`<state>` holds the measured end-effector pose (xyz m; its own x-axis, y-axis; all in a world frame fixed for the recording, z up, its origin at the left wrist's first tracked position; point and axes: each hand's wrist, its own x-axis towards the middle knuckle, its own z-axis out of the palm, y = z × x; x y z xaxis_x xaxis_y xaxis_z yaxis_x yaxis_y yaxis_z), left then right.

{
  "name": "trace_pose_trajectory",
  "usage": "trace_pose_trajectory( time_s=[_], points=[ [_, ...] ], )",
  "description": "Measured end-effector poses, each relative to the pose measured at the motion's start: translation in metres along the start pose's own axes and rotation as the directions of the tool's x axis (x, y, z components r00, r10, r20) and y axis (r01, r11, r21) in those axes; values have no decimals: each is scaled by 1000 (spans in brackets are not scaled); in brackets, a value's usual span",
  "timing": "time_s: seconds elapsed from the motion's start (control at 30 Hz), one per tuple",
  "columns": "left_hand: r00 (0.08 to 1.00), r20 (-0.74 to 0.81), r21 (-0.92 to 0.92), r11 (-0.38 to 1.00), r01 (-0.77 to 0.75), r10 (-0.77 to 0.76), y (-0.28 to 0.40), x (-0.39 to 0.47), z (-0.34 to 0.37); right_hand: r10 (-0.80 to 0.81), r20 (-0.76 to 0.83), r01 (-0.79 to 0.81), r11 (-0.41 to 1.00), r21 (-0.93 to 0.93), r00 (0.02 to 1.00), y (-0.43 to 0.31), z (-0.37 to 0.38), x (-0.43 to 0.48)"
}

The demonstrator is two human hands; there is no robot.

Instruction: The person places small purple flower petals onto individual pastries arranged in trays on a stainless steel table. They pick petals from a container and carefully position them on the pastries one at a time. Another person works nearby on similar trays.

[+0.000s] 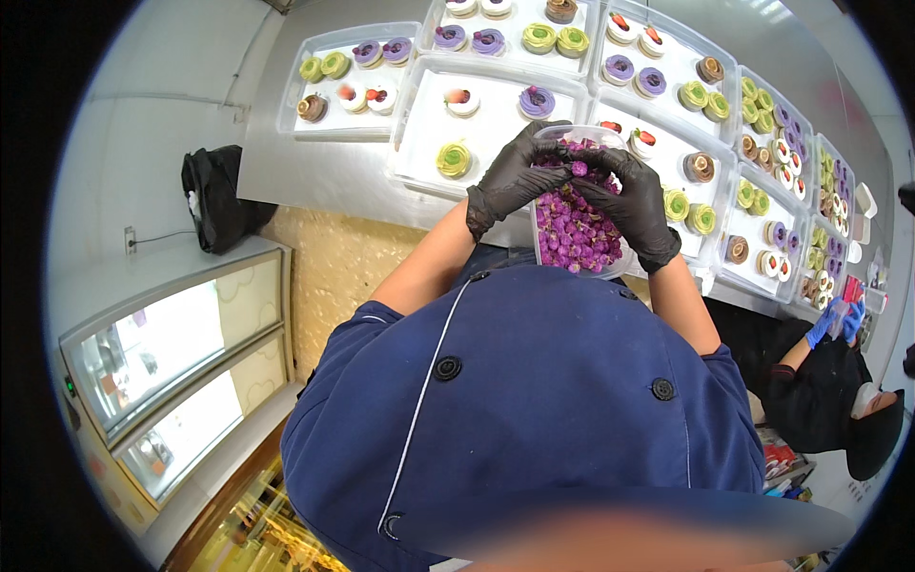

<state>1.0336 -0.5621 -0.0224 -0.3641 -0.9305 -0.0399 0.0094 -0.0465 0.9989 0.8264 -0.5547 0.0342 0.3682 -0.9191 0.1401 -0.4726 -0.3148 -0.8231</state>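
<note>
My left hand [522,171] and my right hand [625,200], both in black gloves, meet over a clear plastic container [540,243] full of dried purple globe-like flowers [579,229]. Between the fingertips of both hands is one purple flower [580,169]. Beyond the container, a clear tray [422,121] with white lining holds a purple-topped cupcake [536,103], a green-topped cupcake [453,159] and a white one with strawberry [462,101]. The purple cupcake bears a small purple flower. Part of the tray to the right is hidden behind my right hand.
More clear trays [350,129] of decorated small cakes cover much of the steel table [322,157]. A co-worker [822,386] in black with blue gloves stands at the far right. A black bag [214,200] sits on a lit display cabinet [179,343] at left.
</note>
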Motion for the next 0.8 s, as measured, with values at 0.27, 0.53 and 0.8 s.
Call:
trace_pose_trajectory(
  time_s=[0.27, 0.53, 0.8],
  points=[
    [997, 53, -5, 999, 50, -50, 11, -9, -33, 43, -49, -41, 998, 42, 998, -10, 28, 12],
    [983, -9, -182, 967, 180, -184, -2, -32, -80, 226, -231, -180, 963, 201, 946, 28, 0, 14],
    [979, -184, -80, 994, 70, -84, -16, -63, -114, 371, -31, -350, 841, -413, 928, 114, 24, -23]
  ],
)
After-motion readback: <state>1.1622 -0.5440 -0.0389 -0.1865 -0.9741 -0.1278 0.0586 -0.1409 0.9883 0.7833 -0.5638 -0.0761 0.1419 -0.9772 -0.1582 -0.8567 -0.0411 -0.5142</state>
